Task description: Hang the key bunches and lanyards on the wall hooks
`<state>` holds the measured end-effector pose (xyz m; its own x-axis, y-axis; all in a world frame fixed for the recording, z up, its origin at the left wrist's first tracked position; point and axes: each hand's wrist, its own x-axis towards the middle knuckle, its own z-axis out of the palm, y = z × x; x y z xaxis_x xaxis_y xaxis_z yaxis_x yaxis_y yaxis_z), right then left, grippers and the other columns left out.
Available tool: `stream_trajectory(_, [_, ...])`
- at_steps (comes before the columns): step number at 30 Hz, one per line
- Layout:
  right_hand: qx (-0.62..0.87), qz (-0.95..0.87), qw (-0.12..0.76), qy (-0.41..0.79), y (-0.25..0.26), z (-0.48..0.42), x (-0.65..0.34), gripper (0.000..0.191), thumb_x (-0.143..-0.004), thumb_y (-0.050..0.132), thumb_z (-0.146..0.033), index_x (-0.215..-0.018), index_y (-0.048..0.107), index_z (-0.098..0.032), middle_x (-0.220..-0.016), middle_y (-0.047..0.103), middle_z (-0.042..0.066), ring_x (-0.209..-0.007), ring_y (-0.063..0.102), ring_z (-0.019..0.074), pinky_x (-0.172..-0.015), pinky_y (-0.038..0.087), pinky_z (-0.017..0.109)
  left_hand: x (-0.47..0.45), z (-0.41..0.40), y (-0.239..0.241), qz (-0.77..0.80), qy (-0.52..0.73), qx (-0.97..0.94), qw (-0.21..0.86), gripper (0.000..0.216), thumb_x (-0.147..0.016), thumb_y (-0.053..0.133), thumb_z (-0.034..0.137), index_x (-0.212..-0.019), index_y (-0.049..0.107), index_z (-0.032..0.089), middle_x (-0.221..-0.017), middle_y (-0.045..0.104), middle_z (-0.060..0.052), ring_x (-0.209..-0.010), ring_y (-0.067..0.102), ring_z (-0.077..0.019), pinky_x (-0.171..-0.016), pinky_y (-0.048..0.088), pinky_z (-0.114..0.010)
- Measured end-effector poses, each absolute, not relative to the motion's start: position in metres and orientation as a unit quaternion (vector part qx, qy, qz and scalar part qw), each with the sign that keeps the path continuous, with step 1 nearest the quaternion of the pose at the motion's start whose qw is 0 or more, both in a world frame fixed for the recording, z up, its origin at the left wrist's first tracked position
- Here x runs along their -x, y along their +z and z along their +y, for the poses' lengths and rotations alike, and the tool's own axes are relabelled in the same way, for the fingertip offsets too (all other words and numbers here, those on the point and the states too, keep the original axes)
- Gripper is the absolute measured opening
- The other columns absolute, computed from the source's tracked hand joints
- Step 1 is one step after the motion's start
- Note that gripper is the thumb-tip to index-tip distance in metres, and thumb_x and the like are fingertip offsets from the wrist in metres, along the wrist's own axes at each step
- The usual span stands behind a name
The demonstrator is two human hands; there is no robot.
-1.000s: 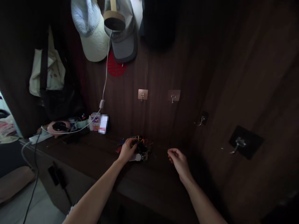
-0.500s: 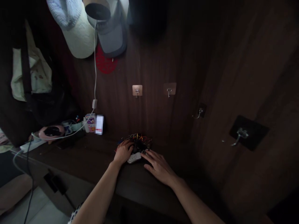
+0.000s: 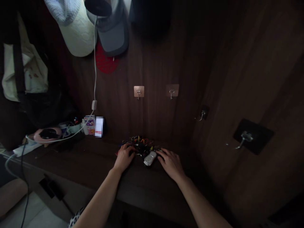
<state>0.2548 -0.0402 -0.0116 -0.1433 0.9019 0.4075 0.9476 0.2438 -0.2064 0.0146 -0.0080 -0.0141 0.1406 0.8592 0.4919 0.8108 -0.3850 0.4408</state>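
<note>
A pile of small dark and coloured items (image 3: 142, 142), some looking like cords or rings, lies on the dark wooden surface against the back panel; single pieces are too small to name. On its front edge sits a silver-grey object like a small remote (image 3: 150, 158), tilted toward the right. My left hand (image 3: 123, 157) rests over the pile's left end, fingers bent but apart, the tips partly hidden among the items. At the right end, my right hand (image 3: 171, 163) lies with fingers stretched, their tips by the pile and beside the grey object.
Metal hooks (image 3: 139, 91) are stuck on the back panel, and a larger hook (image 3: 247, 136) on the right wall. Caps (image 3: 112, 36) hang above. To the left stand a lit phone-like screen (image 3: 99, 126), small boxes (image 3: 89, 124), a pink round object (image 3: 47, 135) and a white cable (image 3: 95, 69).
The grey object has shifted right and turned more upright in the picture. My right hand has moved right, away from my left, which stays at the pile's left end. The view has shifted slightly.
</note>
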Motion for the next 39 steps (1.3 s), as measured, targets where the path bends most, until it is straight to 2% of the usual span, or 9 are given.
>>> stream_trajectory(6, [0.645, -0.717, 0.253, -0.075, -0.009, -0.039, -0.260, 0.025, -0.085, 0.046, -0.030, -0.102, 0.063, -0.029, -0.102, 0.063, 0.006, -0.096, 0.051, 0.0236, -0.078, 0.037, 0.038, -0.011, -0.007, -0.013, 0.586, 0.360, -0.726, 0.025, 0.044, -0.075, 0.041, 0.005, -0.113, 0.056, 0.022, -0.117, 0.057, -0.006, -0.110, 0.049, -0.0222, -0.094, 0.040, -0.040])
stream_trajectory(10, [0.626, -0.728, 0.273, -0.063, -0.010, -0.039, -0.258, 0.022, -0.085, 0.046, -0.029, -0.097, 0.065, -0.028, -0.098, 0.062, 0.006, -0.093, 0.050, 0.0228, -0.076, 0.036, 0.036, -0.015, -0.009, -0.014, 0.537, 0.331, -0.776, 0.006, 0.046, -0.082, 0.043, 0.018, -0.126, 0.046, 0.031, -0.134, 0.045, -0.002, -0.126, 0.036, -0.0210, -0.105, 0.028, -0.043])
stream_trajectory(12, [0.617, -0.735, 0.277, -0.049, -0.010, -0.039, -0.256, 0.022, -0.085, 0.046, -0.028, -0.096, 0.065, -0.027, -0.097, 0.062, 0.007, -0.093, 0.051, 0.0226, -0.077, 0.036, 0.036, -0.019, -0.012, -0.012, 0.500, 0.297, -0.813, 0.010, 0.042, -0.084, 0.047, 0.033, -0.126, 0.047, 0.034, -0.135, 0.045, -0.001, -0.128, 0.034, -0.0221, -0.107, 0.024, -0.046])
stream_trajectory(15, [0.619, -0.736, 0.272, -0.034, -0.010, -0.039, -0.255, 0.022, -0.085, 0.046, -0.028, -0.096, 0.065, -0.026, -0.096, 0.061, 0.007, -0.093, 0.051, 0.0228, -0.077, 0.037, 0.036, -0.022, -0.017, -0.006, 0.462, 0.282, -0.840, 0.038, 0.036, -0.084, 0.046, 0.041, -0.118, 0.055, 0.032, -0.123, 0.056, -0.003, -0.119, 0.044, -0.0208, -0.105, 0.029, -0.042])
stream_trajectory(19, [0.630, -0.730, 0.264, -0.022, -0.009, -0.039, -0.257, 0.021, -0.085, 0.047, -0.030, -0.096, 0.064, -0.025, -0.096, 0.061, 0.006, -0.095, 0.052, 0.0227, -0.078, 0.037, 0.035, -0.023, -0.017, -0.001, 0.464, 0.318, -0.826, 0.040, 0.023, -0.083, 0.048, 0.039, -0.094, 0.062, 0.024, -0.103, 0.062, -0.005, -0.103, 0.053, -0.0204, -0.093, 0.040, -0.036])
stream_trajectory(25, [0.632, -0.716, 0.298, -0.005, -0.010, -0.037, -0.261, 0.019, -0.084, 0.047, -0.028, -0.094, 0.063, -0.024, -0.094, 0.061, 0.006, -0.094, 0.054, 0.0221, -0.080, 0.039, 0.034, -0.020, -0.006, -0.007, 0.509, 0.351, -0.786, 0.010, 0.010, -0.076, 0.051, 0.026, -0.068, 0.054, 0.020, -0.090, 0.059, -0.005, -0.093, 0.054, -0.0200, -0.086, 0.043, -0.035])
stream_trajectory(28, [0.602, -0.718, 0.348, 0.025, -0.012, -0.035, -0.260, 0.019, -0.085, 0.046, -0.026, -0.094, 0.063, -0.022, -0.093, 0.061, 0.006, -0.091, 0.057, 0.0192, -0.080, 0.041, 0.031, -0.018, -0.002, -0.010, 0.516, 0.387, -0.764, 0.021, 0.005, -0.069, 0.052, 0.017, -0.072, 0.052, 0.020, -0.091, 0.058, -0.004, -0.092, 0.053, -0.0191, -0.086, 0.043, -0.035])
stream_trajectory(34, [0.511, -0.739, 0.430, 0.092, -0.012, -0.036, -0.255, 0.020, -0.084, 0.044, -0.023, -0.096, 0.060, -0.022, -0.094, 0.061, 0.005, -0.087, 0.059, 0.0166, -0.079, 0.046, 0.029, -0.013, -0.001, -0.011, 0.485, 0.396, -0.776, 0.083, 0.044, -0.062, 0.044, 0.005, -0.100, 0.057, 0.022, -0.116, 0.058, -0.003, -0.112, 0.050, -0.0189, -0.099, 0.037, -0.037])
stream_trajectory(39, [0.488, -0.746, 0.449, 0.067, -0.009, -0.039, -0.251, 0.021, -0.083, 0.042, -0.019, -0.093, 0.060, -0.022, -0.093, 0.061, 0.004, -0.091, 0.058, 0.0174, -0.084, 0.045, 0.032, -0.012, -0.006, -0.010, 0.466, 0.329, -0.809, 0.140, 0.036, -0.072, 0.042, 0.012, -0.097, 0.064, 0.025, -0.110, 0.065, 0.000, -0.108, 0.055, -0.0179, -0.105, 0.031, -0.039])
